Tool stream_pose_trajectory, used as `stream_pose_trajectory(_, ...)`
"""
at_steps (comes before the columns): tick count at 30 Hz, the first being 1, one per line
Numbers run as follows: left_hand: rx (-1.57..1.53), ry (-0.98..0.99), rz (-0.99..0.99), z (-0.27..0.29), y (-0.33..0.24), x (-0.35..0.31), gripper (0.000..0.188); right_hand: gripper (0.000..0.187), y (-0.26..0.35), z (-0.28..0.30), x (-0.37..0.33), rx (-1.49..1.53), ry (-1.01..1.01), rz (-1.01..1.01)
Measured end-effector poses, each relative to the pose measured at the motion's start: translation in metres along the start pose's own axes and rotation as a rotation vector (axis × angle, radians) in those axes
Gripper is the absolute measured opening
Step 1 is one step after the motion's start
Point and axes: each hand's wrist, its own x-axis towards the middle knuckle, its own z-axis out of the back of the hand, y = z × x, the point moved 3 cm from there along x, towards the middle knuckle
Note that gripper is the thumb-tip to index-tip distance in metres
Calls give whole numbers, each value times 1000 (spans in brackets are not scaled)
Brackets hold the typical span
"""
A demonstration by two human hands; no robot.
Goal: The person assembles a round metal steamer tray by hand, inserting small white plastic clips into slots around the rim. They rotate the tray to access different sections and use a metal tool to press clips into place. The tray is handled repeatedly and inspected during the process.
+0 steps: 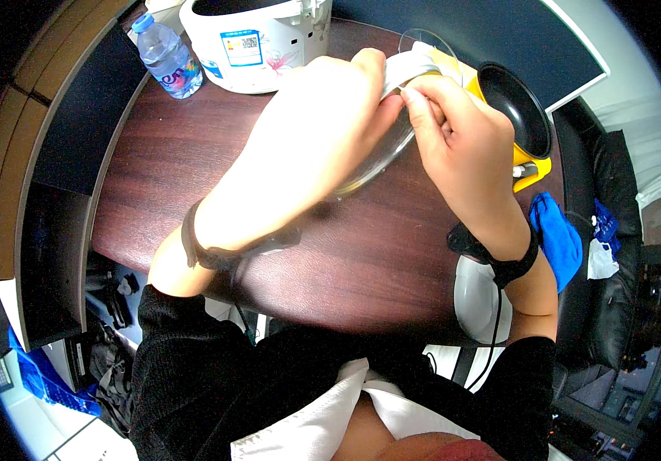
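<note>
My left hand (pixel 323 100) is closed, back of the hand up, its thumb and fingers at a glossy white curved band (pixel 411 67). Opposite it my right hand (pixel 465 131) pinches near the same band, with thumb and index finger pressed together. The fingertips of both hands nearly meet. Below and behind them shows a clear, round, glass-like rim (pixel 382 165), partly hidden by my left hand and wrist. I cannot tell whether the band is joined to this rim. Both wrists wear black straps.
A white rice cooker body (pixel 269 42) with a flower print stands at the back of the dark wooden table (pixel 346 269), beside a water bottle (pixel 169 61). At right are a yellow-and-black pot (pixel 515 104), a blue cloth (pixel 557 238) and a pale rounded object (pixel 480 300). Dark partitions border the table.
</note>
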Motion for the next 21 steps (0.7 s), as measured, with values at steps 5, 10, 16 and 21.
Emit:
stream_pose_trajectory(5,9,20,18,-1,-8,0,25,10,1,1,-1,-5,24,0)
stream_pose_trajectory(10,30,51,56,1,-13,1,24,12,-1,-2,-1,18,15,21)
stream_pose_trajectory(16,45,23,65,1,-9,1,32,13,-1,2,2,-13,73,49)
stream_pose_trajectory(21,60,75,60,3,-14,2,32,16,-4,1,2,-15,35,86)
